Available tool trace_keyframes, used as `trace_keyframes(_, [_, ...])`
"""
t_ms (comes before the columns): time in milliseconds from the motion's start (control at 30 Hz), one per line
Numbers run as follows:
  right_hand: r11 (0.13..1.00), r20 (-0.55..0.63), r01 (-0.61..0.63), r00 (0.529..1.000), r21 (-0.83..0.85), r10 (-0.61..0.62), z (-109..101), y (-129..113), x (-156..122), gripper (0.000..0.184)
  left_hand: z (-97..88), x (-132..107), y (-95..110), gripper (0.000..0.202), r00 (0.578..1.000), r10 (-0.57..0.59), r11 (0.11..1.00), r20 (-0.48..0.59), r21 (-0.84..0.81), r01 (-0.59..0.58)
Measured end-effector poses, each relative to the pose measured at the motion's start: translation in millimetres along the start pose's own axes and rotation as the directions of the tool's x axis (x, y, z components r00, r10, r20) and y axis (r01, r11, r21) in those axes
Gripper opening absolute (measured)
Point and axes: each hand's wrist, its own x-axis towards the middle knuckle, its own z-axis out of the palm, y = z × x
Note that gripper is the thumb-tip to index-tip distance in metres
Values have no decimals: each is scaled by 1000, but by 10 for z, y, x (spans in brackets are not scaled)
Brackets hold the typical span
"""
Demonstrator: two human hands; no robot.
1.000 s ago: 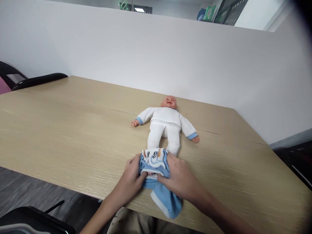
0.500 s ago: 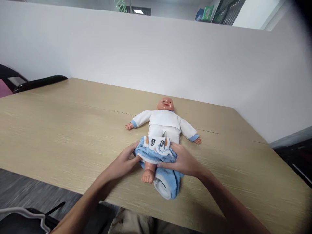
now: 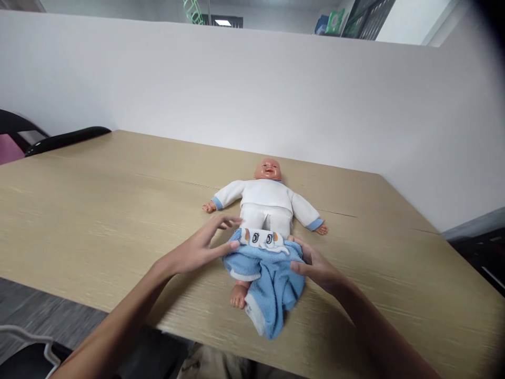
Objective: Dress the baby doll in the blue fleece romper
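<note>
A baby doll (image 3: 266, 195) lies on its back, head away from me, in a white top with blue cuffs. Blue plush pants (image 3: 272, 273) with an embroidered animal face cover its lower legs; one bare foot pokes out of the left leg opening, while the other foot is hidden. My left hand (image 3: 203, 245) is open at the left side of the waistband, fingers spread and thumb tip at the cloth. At the right side, my right hand (image 3: 311, 263) pinches the pants, thumb in front and fingers mostly hidden behind.
The wooden table (image 3: 118, 210) meets a white partition wall (image 3: 197, 89) at the back. To the left stands a black chair (image 3: 67, 139) with a pink part. A white cable (image 3: 35, 337) hangs at the lower left.
The pants have spread and lie flatter, with the empty leg stretched toward me. My left hand has let go of the cloth and opened. The right hand has shifted slightly right.
</note>
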Motion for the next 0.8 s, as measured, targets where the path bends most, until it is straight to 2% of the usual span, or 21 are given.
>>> trace_keyframes(67, [997,10,-38,999,61,38,1,2,-17,70,21,184,114,51,996,75,990,49,118,-81])
trace_keyframes(133, [988,-5,-70,997,141,71,20,5,-32,66,27,412,233,48,972,165,944,168,260,-205])
trace_keyframes(233, [956,-60,-36,997,292,56,81,11,-36,53,-2,773,369,35,887,194,879,418,327,-346])
trace_keyframes(333, [944,-83,12,996,330,17,135,11,-11,45,-33,1034,426,30,764,111,949,635,160,-271])
trace_keyframes(400, [967,-56,26,998,254,-12,139,-3,0,44,-20,1111,422,26,700,127,984,703,-3,-176])
trace_keyframes(467, [986,19,26,999,164,-29,117,-30,-13,43,24,1122,397,27,690,172,985,703,-137,-107])
trace_keyframes(500, [991,76,13,997,137,-24,100,-46,-29,43,52,1110,381,28,700,185,980,690,-180,-82])
trace_keyframes(567, [992,200,-32,980,123,7,70,-77,-76,44,107,1073,344,31,739,181,975,650,-217,-48])
trace_keyframes(633, [989,240,-76,970,129,43,49,-89,-126,47,145,1040,308,36,784,150,975,602,-220,-18])
trace_keyframes(700, [986,148,-80,987,145,59,39,-70,-159,50,161,1028,271,38,798,124,975,589,-224,14])
trace_keyframes(733, [984,66,-70,996,165,60,36,-52,-167,52,164,1032,253,37,780,124,973,614,-230,26])
trace_keyframes(800, [979,-69,-57,995,197,72,34,-26,-170,51,167,1056,223,30,699,139,972,701,-231,38])
